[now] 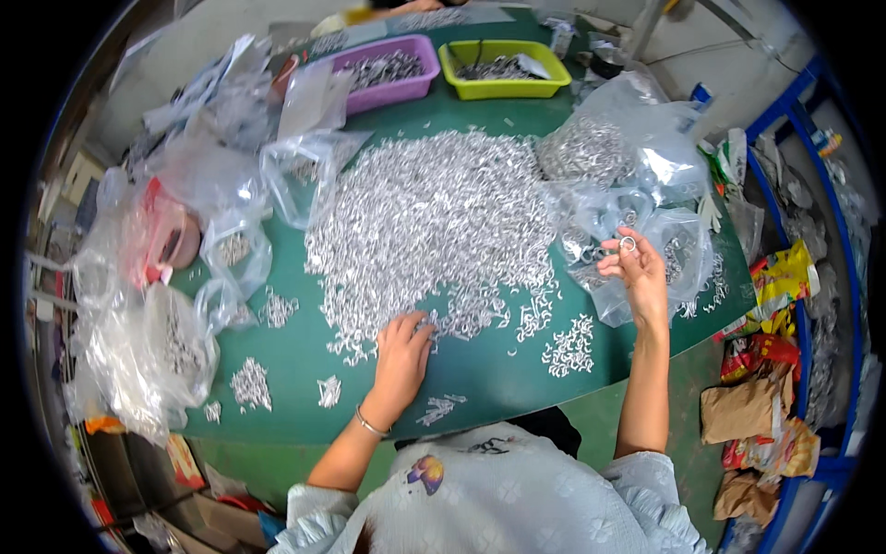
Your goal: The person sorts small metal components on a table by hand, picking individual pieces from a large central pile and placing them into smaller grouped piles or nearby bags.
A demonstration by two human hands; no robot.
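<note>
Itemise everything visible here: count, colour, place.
Table: one, green, centre
Large metal-piece pile: one, silvery, table centre
Smaller piles: several, silvery, near edge
Purple tray: one, purple, far side
Lime tray: one, lime, far side
Plastic bags: many, clear, both sides
Container: one, reddish, left
Rack: one, blue, right
Packets: several, yellow and red, right
Brown packages: two, brown, lower right
Floor: one, green, below
Other person's arm: one, cropped, top edge
Ring: one, silvery, right side
Shirt: one, pale, bottom
Bracelet: one, silvery, left wrist
Left hand: one, bare, large pile's edge
Right hand: one, bare, holding ring
</note>
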